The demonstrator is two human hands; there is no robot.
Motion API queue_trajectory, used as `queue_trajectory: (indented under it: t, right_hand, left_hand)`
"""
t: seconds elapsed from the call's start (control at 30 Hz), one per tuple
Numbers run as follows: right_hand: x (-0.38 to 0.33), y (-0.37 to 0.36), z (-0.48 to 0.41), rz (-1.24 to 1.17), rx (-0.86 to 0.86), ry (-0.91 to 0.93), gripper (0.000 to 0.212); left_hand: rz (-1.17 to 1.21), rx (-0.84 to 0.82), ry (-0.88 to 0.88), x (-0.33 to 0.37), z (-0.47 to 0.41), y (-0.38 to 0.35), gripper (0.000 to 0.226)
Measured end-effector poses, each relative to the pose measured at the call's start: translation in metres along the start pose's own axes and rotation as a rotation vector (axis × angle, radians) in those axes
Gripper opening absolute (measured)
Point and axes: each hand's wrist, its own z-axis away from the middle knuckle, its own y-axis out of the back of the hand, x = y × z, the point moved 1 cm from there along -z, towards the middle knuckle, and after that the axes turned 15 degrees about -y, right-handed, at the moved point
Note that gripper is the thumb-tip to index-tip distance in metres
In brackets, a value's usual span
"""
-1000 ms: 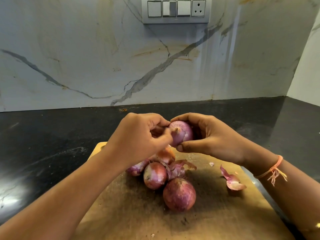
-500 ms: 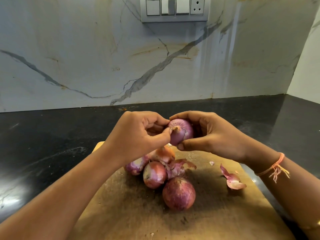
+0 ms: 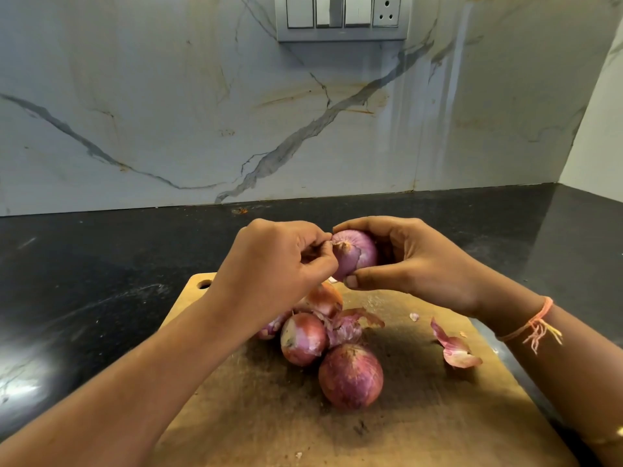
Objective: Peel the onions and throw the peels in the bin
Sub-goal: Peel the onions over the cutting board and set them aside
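The red onion [image 3: 357, 254] is held in the air above the far end of the wooden cutting board [image 3: 438, 416], between both hands. Compared with 1 second ago, the left hand [image 3: 279, 261] has slid off to the left, so more of the bulb shows, and a torn edge of outer skin now stands out across its front. The peel looks started but not off. The left fingertips [image 3: 325, 237] are curled tight and pinch the papery tip [image 3: 340, 245] at the onion's left end. The right hand [image 3: 414, 261] cups the bulb from the right, its fingers arched over the top and its thumb [image 3: 357, 281] pressed underneath.

Below, at least 4 unpeeled onions [image 3: 350, 375] sit bunched together on the board with a crumpled peel [image 3: 347, 326] touching them. 1 loose peel [image 3: 455, 348] lies well apart to the right, and a tiny scrap [image 3: 414, 316] lies near it. The board rests on a black countertop [image 3: 101, 264]. No bin is in view, so most of the task appears to remain.
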Motion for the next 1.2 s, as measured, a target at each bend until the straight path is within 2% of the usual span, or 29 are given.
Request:
queue_trajectory:
  t: [0.2,0.4,0.5,0.6,0.67,0.77,0.97,1.1,1.2]
  right_hand:
    - [0.0003,-0.0001,0.0000,-0.022,-0.005,0.000,0.051]
    - [0.0007,0.0001,0.0002,-0.024,-0.020,0.006,0.055]
    - [-0.0002,0.0010,0.0006,-0.044,-0.020,0.020,0.055]
    - [0.0002,0.0032,0.0010,-0.058,-0.009,0.033,0.052]
    - [0.0010,0.0033,0.0003,-0.041,0.007,0.035,0.052]
    - [0.0030,0.0001,-0.0016,0.029,0.023,0.037,0.052]
    - [0.0043,-0.0030,-0.0022,0.049,0.017,0.058,0.054]
    - [0.0035,-0.0032,-0.0022,0.007,0.006,0.082,0.053]
    - [0.0046,-0.0029,-0.0031,-0.002,0.011,0.091,0.054]
  left_hand:
    - [-0.045,-0.001,-0.021,-0.0006,-0.0008,0.0008,0.034]
    - [-0.012,0.087,0.089,-0.0059,-0.0009,-0.0002,0.014]
    - [0.014,0.114,0.103,-0.0077,-0.0006,0.0005,0.011]
    - [0.124,0.137,0.110,-0.0042,-0.0008,0.0016,0.011]
    - [0.206,0.110,0.104,-0.0008,-0.0007,0.0011,0.018]
    - [0.138,0.052,0.006,0.0002,-0.0005,-0.0008,0.019]
    - [-0.014,0.052,-0.025,-0.0024,-0.0008,-0.0003,0.020]
    - [0.063,0.162,0.096,-0.0035,-0.0001,-0.0036,0.007]
    - [0.157,0.209,0.222,-0.0043,-0.0013,-0.0034,0.015]
